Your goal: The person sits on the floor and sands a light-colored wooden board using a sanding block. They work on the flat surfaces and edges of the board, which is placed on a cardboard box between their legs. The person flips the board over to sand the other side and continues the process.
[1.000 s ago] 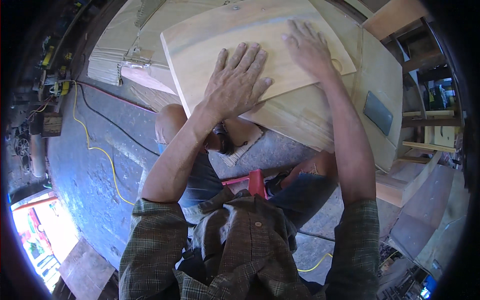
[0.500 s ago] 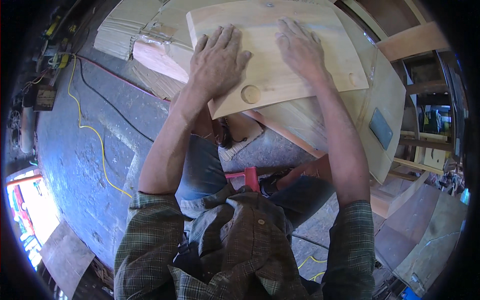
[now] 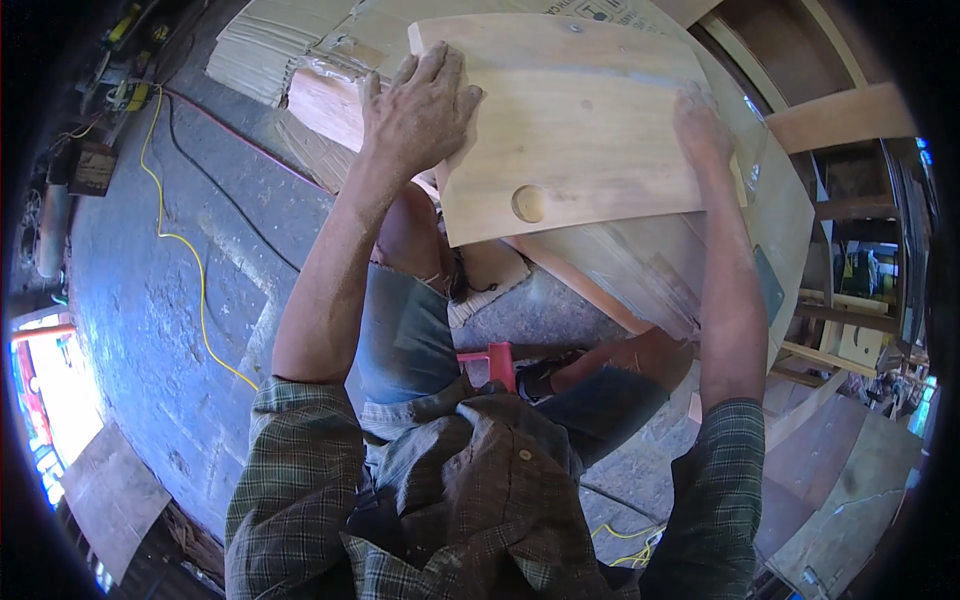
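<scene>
Crossing the board [image 3: 590, 140] at nine o'clock, the left hand [image 3: 415, 115] has slightly spread fingers [image 3: 434, 63]; the right hand [image 3: 703, 128] curls at three, pinch unclear.

Cardboard [image 3: 787, 222] — wooden board [image 3: 580, 130] over it, grey slab [image 3: 769, 285] atop

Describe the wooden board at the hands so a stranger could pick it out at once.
Find the brown cardboard spread beyond the person's knees, then look between the left hand and the right hand. The wooden board lies there, broad and pale. The round recess near its edge facing the person sets it apart from the cardboard.
</scene>
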Demonstrator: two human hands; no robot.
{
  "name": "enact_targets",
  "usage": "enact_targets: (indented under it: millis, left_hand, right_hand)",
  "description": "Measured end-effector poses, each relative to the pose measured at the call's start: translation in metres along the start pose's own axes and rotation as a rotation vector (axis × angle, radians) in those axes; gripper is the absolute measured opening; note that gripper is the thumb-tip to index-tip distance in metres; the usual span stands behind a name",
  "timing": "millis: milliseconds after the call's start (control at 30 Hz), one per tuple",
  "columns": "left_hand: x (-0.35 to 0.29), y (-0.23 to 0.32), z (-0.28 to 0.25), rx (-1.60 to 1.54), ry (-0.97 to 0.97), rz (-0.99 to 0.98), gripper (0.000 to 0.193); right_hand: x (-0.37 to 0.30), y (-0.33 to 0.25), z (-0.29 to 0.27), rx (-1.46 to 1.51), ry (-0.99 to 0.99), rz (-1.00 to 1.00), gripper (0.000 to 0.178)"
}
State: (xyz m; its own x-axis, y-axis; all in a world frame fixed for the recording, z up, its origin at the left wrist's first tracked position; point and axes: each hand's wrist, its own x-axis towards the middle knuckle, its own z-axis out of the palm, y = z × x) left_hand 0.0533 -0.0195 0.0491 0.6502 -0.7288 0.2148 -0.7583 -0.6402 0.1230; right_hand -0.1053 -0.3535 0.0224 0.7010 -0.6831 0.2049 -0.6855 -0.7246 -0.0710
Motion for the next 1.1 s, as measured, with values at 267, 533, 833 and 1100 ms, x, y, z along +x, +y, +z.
enact_targets:
  millis: [267, 533, 833, 1100]
  left_hand:
    - [-0.006, -0.007, 0.032, -0.082, 0.137, 0.008, 0.052]
    - [-0.003, 0.001, 0.038, -0.082, 0.181, -0.025, 0.053]
    - [-0.058, -0.004, 0.016, -0.706, 0.188, -0.181, 0.047]
    - [-0.068, 0.041, -0.024, -1.747, -0.004, -0.696, 0.051]
  right_hand:
    - [0.013, 0.009, 0.009, -0.084, 0.107, 0.07, 0.047]
    - [-0.028, -0.085, 0.0, -0.071, 0.112, -0.298, 0.028]
    - [-0.082, -0.144, -0.034, 0.663, -0.123, -0.533, 0.018]
    - [-0.055, 0.006, -0.035, -0.084, 0.031, 0.365, 0.051]
